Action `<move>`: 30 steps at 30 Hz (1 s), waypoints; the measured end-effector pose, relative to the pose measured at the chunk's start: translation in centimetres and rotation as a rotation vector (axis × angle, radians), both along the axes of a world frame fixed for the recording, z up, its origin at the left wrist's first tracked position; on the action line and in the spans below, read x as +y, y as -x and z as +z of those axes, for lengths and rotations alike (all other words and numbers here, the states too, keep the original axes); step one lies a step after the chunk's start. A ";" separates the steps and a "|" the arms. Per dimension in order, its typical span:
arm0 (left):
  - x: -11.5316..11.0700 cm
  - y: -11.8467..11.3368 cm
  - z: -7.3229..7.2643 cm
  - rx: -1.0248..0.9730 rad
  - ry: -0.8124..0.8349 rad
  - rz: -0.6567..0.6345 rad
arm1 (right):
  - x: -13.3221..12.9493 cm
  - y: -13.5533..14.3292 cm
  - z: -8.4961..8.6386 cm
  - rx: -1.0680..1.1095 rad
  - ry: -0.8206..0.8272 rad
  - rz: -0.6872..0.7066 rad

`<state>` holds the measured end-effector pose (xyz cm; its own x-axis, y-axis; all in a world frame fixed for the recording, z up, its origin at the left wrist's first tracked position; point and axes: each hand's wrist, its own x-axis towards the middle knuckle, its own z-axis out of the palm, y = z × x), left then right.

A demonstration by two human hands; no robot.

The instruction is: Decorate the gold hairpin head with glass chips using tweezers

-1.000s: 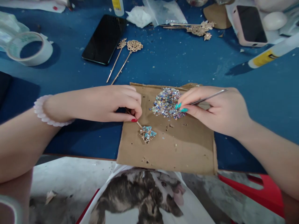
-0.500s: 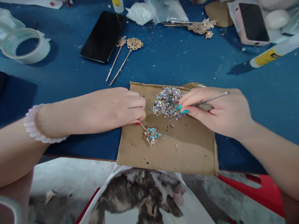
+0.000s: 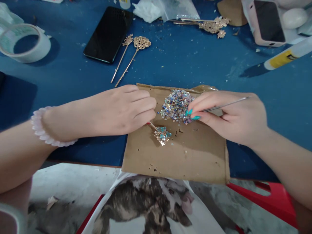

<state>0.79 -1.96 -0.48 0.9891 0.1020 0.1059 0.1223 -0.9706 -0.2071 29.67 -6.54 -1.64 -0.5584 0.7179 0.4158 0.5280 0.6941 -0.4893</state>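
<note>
My left hand [image 3: 122,110] is closed on the thin stem of a gold hairpin, whose ornamental head [image 3: 162,135], partly covered with blue-green chips, hangs over the cardboard sheet [image 3: 175,162]. Between the thumb and fingers of my right hand [image 3: 226,117] is a slim metal tool [image 3: 229,103], pinched near its lower part. Its tip is at the lower edge of a pile of small shiny chips [image 3: 176,104], which lies on the upper part of the cardboard. The pile sits just above the hairpin head.
Beyond the cardboard lie two gold hairpins [image 3: 133,55], a black phone [image 3: 108,34] and more hairpins [image 3: 212,26] by a plastic bag [image 3: 180,9]. A tape roll [image 3: 25,44] is at the left. At the right are a glue tube [image 3: 287,58] and a pink-edged device [image 3: 268,22].
My left hand has shifted slightly right and up, and the hairpin head has moved and turned with it. My right hand stays at the pile, a little further right in view.
</note>
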 end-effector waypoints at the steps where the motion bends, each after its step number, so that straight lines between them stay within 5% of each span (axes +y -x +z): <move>1: 0.0 0.0 0.0 -0.006 -0.009 0.006 | 0.0 0.0 0.0 0.003 0.003 0.003; 11: -0.6 -0.5 1.0 -0.002 -0.113 0.000 | 0.0 0.1 0.1 -0.020 0.009 0.001; 20: -1.1 -0.2 1.8 -0.129 0.186 0.054 | -0.1 0.1 0.1 -0.030 0.029 -0.029; 26: -1.1 -0.4 1.7 -0.134 -0.128 -0.074 | 0.0 0.1 0.1 -0.004 -0.004 0.001; 30: -0.9 -0.5 1.8 -0.103 -0.033 -0.025 | 0.0 0.1 0.2 -0.012 -0.006 -0.013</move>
